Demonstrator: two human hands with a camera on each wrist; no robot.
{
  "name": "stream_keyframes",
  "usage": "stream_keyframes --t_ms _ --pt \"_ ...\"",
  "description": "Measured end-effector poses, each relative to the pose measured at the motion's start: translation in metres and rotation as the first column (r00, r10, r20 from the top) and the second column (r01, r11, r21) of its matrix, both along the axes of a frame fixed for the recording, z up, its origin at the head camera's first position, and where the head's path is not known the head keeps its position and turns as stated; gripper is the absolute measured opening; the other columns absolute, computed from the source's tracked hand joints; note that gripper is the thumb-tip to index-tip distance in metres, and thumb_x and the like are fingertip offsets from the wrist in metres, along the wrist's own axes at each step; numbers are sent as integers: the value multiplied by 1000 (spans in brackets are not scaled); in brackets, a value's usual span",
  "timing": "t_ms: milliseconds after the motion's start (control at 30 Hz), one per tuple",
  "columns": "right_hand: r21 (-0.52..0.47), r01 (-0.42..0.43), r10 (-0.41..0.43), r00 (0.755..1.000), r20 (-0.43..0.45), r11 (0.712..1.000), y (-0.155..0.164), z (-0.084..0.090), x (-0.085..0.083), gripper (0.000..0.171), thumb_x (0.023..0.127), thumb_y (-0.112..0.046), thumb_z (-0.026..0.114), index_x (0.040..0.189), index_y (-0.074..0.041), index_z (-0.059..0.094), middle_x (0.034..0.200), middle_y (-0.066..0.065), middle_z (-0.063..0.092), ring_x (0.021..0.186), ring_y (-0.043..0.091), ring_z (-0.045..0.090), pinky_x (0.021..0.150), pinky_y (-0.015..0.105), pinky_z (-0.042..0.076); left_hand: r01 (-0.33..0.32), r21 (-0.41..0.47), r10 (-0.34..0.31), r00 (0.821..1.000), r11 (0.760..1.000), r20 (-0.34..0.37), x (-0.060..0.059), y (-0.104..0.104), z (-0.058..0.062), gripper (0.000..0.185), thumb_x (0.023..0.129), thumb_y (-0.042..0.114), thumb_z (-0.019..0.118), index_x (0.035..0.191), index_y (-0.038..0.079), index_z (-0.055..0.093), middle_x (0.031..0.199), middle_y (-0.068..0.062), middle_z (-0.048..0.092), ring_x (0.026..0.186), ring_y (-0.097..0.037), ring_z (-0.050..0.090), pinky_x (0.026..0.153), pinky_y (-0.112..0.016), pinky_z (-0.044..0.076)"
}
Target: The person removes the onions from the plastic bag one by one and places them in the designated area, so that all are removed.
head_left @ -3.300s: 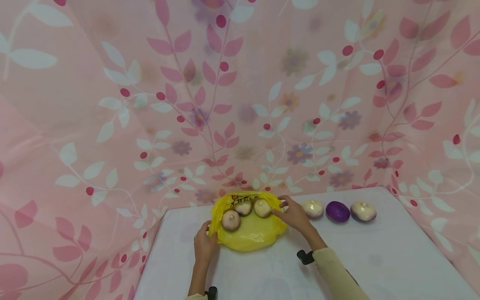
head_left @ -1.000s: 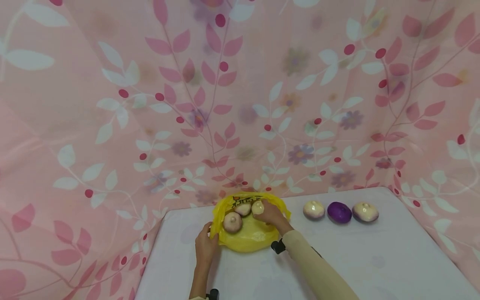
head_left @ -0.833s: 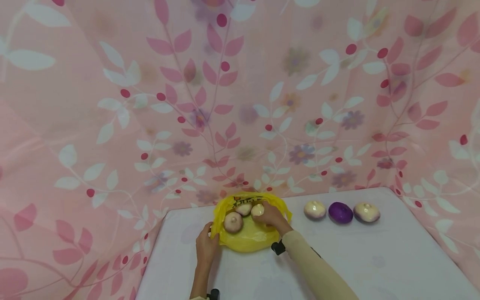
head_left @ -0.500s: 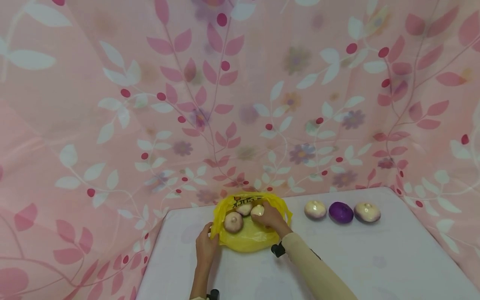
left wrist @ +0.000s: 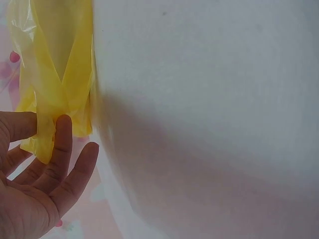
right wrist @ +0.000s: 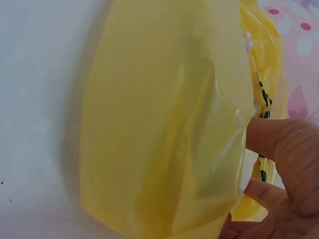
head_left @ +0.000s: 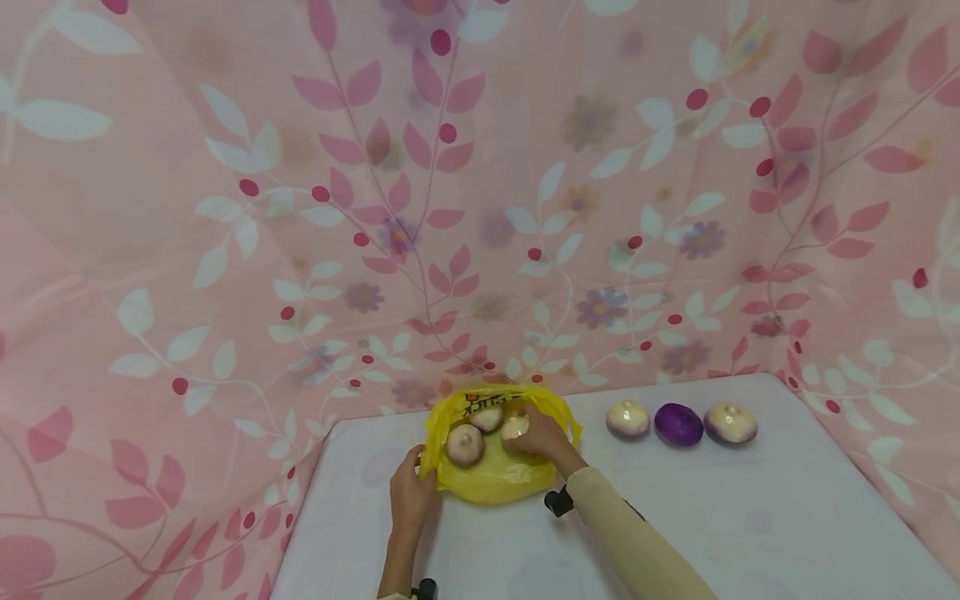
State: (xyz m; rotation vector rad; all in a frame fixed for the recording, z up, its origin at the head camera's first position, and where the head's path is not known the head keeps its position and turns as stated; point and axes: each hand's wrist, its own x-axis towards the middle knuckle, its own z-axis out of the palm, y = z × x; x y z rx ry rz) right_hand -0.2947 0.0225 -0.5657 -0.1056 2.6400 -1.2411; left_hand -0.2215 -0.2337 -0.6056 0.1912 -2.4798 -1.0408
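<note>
1. Two hands are working at the yellow bag on the white table.
2. My left hand is pinching the bag's near-left edge between thumb and fingers.
3. My right hand is reaching inside the bag, fingers curling around a pale onion.
4. Two more pale onions are lying just left of that grasp.
5. Three onions, one of them a purple onion, are sitting well right of my right hand.

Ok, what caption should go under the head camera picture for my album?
Two hands at a yellow bag holding onions, three more onions beside it.
</note>
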Motion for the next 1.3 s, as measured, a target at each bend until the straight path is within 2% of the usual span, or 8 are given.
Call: stream_keyframes --t_ms 67,200,433,667,867,1067,1300 --pt "-11 -1 1 1000 7 1000 0 1 1 70 76 -31 85 131 -5 52 116 17 62 101 32 56 94 49 47 -5 8 5 1000 1000 18 0 0 1 39 81 -4 73 119 1 65 107 -18 69 95 -37 65 85 -52 52" --pt "-17 -19 19 1000 14 1000 2 3 3 71 74 -30 86 132 -6 53 116 15 63 100 31 56 94 48 46 -8 19 7 999 1000 47 0 0 2 39 83 -2 73 121 2 65 110 -17 69 98 -36 65 87 -51 52" --pt "-16 -56 56 998 1 998 6 8 5 71 72 -30 88 131 -8 55 114 13 64 100 30 56 92 49 46 -2 8 2 999 1000 33 0 0 1 39 82 -3 73 120 1 65 108 -18 69 96 -36 65 86 -52 52" --pt "22 -88 88 996 -13 996 12 15 7 71 71 -33 88 131 -12 57 119 11 63 105 29 56 96 50 45 0 -1 0 1000 1000 22 0 0 1 39 82 -3 73 120 1 65 108 -19 69 96 -37 65 86 -52 52" --pt "17 -142 143 986 -86 990 22 17 7 66 70 -30 88 127 -14 59 117 8 64 105 29 57 95 51 45 2 9 -3 1000 1000 29 1 -1 1 40 83 -3 72 122 1 64 109 -18 69 98 -37 65 87 -52 52" --pt "9 -134 134 986 -96 991 28 23 10 65 69 -31 89 126 -15 60 118 7 65 106 29 57 96 52 45 -10 11 10 998 1000 60 0 -2 0 40 84 -2 72 123 2 64 111 -17 68 99 -35 64 89 -51 51" --pt "-24 -120 116 986 -119 993 39 29 17 69 70 -31 89 130 -14 59 123 10 64 110 32 56 94 54 45 7 17 -8 999 1000 31 1 -1 1 41 83 -3 72 122 1 64 109 -18 69 98 -36 65 88 -52 51"
